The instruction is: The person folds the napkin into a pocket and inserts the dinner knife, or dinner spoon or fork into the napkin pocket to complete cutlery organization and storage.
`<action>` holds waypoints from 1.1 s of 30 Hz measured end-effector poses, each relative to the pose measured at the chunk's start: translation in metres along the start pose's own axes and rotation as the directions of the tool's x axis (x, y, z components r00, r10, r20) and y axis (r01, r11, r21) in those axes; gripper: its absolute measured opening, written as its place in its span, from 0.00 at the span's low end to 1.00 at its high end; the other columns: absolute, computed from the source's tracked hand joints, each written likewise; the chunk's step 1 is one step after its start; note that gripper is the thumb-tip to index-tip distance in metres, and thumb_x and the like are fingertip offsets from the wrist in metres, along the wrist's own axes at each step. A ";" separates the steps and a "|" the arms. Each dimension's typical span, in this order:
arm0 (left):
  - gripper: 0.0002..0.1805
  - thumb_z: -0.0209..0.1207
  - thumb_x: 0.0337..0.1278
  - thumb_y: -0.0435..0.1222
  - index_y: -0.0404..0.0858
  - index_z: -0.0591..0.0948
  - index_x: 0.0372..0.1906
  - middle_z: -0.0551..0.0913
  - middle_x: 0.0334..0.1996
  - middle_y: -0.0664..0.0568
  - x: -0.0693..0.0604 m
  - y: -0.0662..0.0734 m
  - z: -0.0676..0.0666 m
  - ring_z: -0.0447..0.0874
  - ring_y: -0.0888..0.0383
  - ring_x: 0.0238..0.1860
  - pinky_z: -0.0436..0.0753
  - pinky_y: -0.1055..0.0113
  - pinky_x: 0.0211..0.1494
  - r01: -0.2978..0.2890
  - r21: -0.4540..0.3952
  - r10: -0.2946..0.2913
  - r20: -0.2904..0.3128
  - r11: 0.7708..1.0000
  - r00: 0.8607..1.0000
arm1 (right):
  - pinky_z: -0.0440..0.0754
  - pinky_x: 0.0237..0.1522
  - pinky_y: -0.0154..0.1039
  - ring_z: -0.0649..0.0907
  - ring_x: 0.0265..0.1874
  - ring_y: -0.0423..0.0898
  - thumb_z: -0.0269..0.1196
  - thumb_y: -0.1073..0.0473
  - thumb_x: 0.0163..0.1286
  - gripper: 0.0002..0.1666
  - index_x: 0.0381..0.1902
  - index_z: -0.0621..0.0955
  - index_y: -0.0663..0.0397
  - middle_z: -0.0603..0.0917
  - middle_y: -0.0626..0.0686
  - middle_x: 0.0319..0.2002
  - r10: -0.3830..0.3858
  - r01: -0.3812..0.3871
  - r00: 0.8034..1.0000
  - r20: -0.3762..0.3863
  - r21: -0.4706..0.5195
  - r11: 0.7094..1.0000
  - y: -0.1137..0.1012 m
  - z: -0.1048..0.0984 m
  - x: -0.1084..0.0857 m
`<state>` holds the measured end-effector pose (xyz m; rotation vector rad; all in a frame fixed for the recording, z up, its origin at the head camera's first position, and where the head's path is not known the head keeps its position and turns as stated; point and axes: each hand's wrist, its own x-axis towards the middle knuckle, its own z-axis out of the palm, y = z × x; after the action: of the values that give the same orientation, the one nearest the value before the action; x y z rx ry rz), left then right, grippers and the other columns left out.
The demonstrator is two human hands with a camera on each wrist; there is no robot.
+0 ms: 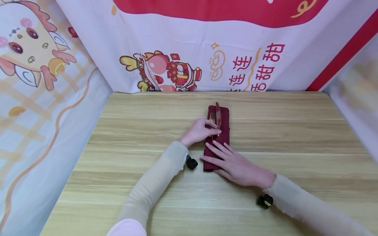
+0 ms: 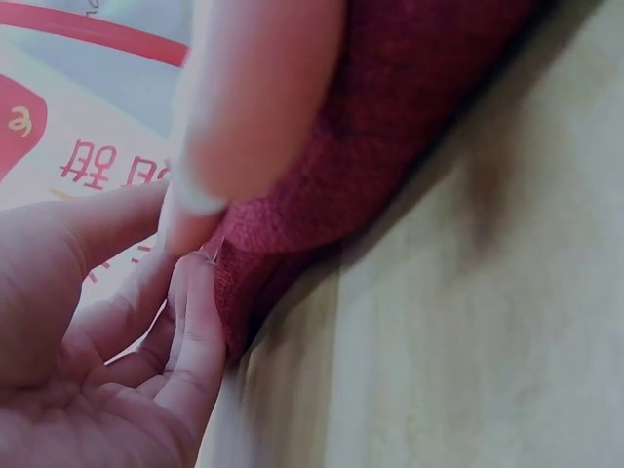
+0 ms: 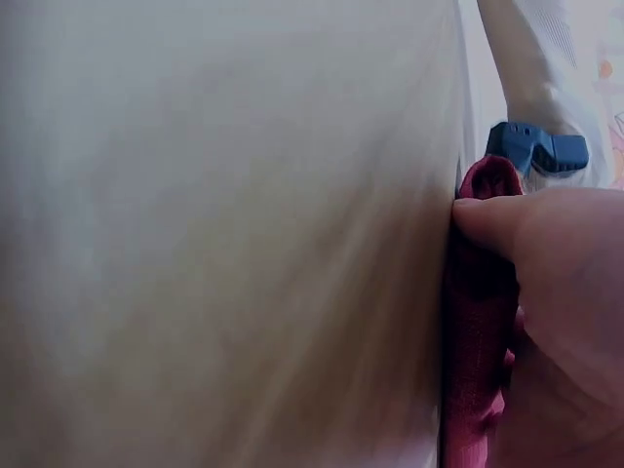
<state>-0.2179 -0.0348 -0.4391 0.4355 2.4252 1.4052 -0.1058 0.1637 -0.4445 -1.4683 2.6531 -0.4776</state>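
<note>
A folded dark red napkin [image 1: 225,121] lies lengthwise on the table, with a fork [image 1: 212,117] and a knife [image 1: 218,113] on its upper half. The fork's tines and the knife's blade point to the far side. My left hand [image 1: 202,130] reaches in from the left and pinches the knife low down, its fingers hiding most of both handles. My right hand [image 1: 237,165] rests on the napkin's near half with fingers spread. In the right wrist view its thumb [image 3: 487,219] lies against the napkin's folded edge [image 3: 478,341].
The wooden table [image 1: 295,131] extends around the napkin. A printed cloth [image 1: 183,36] hangs along its far edge, and another patterned cloth [image 1: 44,108] runs down the left side. Black wrist devices [image 1: 192,163] sit on both sleeves.
</note>
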 end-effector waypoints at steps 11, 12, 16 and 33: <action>0.13 0.70 0.62 0.42 0.37 0.88 0.43 0.87 0.38 0.53 0.008 -0.008 -0.003 0.84 0.58 0.39 0.80 0.68 0.44 -0.005 -0.011 0.004 -0.094 1.000 0.996 | 0.48 0.75 0.60 0.48 0.79 0.53 0.58 0.48 0.79 0.37 0.81 0.61 0.36 0.50 0.56 0.81 0.075 -0.074 0.996 0.038 -0.017 0.997 0.008 -0.007 -0.001; 0.13 0.71 0.61 0.42 0.38 0.89 0.43 0.87 0.38 0.53 0.008 -0.008 -0.003 0.83 0.59 0.39 0.80 0.68 0.44 -0.002 -0.009 0.001 -0.096 1.000 0.995 | 0.48 0.74 0.61 0.46 0.79 0.53 0.57 0.46 0.79 0.37 0.81 0.59 0.36 0.49 0.56 0.81 0.081 -0.081 0.995 0.057 -0.005 0.997 0.006 -0.006 -0.002; 0.13 0.71 0.62 0.44 0.39 0.89 0.44 0.86 0.38 0.55 0.007 -0.006 -0.001 0.83 0.59 0.38 0.80 0.68 0.43 0.017 0.003 -0.016 -0.099 1.000 0.995 | 0.47 0.74 0.63 0.41 0.79 0.54 0.53 0.34 0.78 0.42 0.82 0.54 0.33 0.42 0.54 0.82 0.113 -0.119 0.987 0.113 0.052 0.991 -0.002 -0.002 -0.003; 0.15 0.72 0.58 0.47 0.41 0.89 0.43 0.86 0.42 0.56 0.003 -0.004 -0.003 0.83 0.59 0.43 0.81 0.67 0.46 0.036 -0.009 -0.036 -0.030 0.999 0.999 | 0.47 0.74 0.62 0.38 0.79 0.54 0.53 0.24 0.71 0.49 0.82 0.53 0.30 0.38 0.51 0.82 0.145 -0.151 0.984 0.104 0.050 0.987 -0.006 0.002 -0.003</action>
<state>-0.2223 -0.0374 -0.4412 0.3692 2.4379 1.4160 -0.0987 0.1628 -0.4447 -1.2342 2.6217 -0.4515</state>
